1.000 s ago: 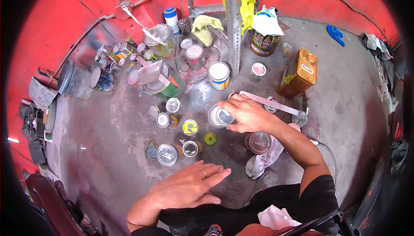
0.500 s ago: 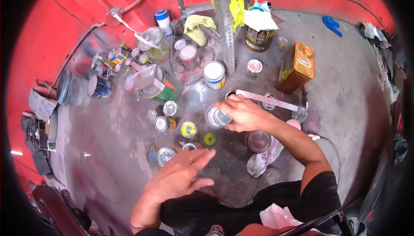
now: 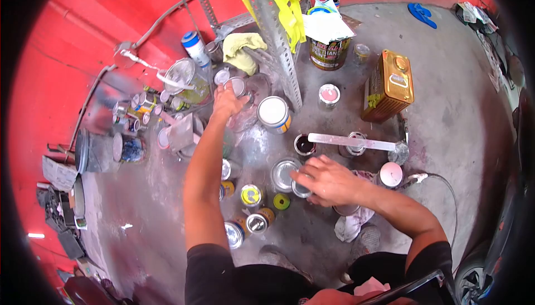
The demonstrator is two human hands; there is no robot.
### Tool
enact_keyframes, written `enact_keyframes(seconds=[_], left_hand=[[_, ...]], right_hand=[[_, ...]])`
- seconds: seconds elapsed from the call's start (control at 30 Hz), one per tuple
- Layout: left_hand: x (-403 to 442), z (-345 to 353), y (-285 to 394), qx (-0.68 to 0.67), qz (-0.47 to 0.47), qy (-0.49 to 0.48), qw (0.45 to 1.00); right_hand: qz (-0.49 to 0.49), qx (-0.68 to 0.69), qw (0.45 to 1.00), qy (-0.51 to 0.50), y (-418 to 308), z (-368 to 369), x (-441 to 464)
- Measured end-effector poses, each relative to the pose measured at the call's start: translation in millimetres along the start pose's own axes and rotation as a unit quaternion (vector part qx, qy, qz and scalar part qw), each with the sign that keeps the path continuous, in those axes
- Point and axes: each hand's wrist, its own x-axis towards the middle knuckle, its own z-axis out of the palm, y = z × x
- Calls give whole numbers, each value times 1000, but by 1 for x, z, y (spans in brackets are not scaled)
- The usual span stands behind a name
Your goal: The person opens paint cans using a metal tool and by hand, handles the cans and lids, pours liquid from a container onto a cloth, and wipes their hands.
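On the grey floor, among the tins: the small silvery container point(image 3: 301, 187) is held at the near side of the wide silver tin point(image 3: 285, 173); whether the two touch cannot be told.
Right hand point(image 3: 332, 182): small container pinched at its rim, fingers curled over the top, thumb lower; contents hidden.
Left hand point(image 3: 228, 104): arm stretched far forward, fingers spread at the pale-topped can point(image 3: 238, 86); firm contact cannot be made out.
Opened so far: the dark-filled can point(image 3: 305, 145) is uncovered; the silver-rimmed tin point(image 3: 257, 223) seems open too.
Still pending, by judgement: work looks partway; the small container is not set down, and no lid is seen being pressed on.
Pale strip point(image 3: 351, 141): laid across from the dark-filled can over the small tin point(image 3: 356, 148), its far end near a grey lump point(image 3: 398, 153).
Nearer tins: the yellow-topped tin point(image 3: 251, 195) is placed just beside the green cap point(image 3: 281, 201).
Beyond the hands: the white-lidded can point(image 3: 273, 111), the pink-topped can point(image 3: 329, 94) and the gold canister point(image 3: 388, 86) are seen upright.
In the way: the left hand's route is hemmed by the white-lidded can and the perforated post point(image 3: 276, 37); several tins are partly covered by the left forearm point(image 3: 207, 160).
Right side: the crumpled rag point(image 3: 351, 226) is left close below the right wrist; the thin hose point(image 3: 454, 210) is looped farther out.
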Motion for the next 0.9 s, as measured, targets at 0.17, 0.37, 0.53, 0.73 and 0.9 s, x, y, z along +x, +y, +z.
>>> enact_keyframes(seconds=[0.17,0.37,0.53,0.73,0.9], left_hand=[[58,16,-1,103,-71,17,992],[96,54,-49,22,-49,10,999],[98,33,-65,-101,-48,-43,993],[86,7,-77,-192,-105,103,970],[97,-18,-85,-166,-62,37,984]], right_hand=[[48,0,999,6,-3,-6,-19],[72,-1,997,-24,-11,-14,-35],[74,3,997,-8,-11,-20,-28],[54,2,999,-3,-10,-19,-12],[46,-4,999,-11,-9,-19,-6]])
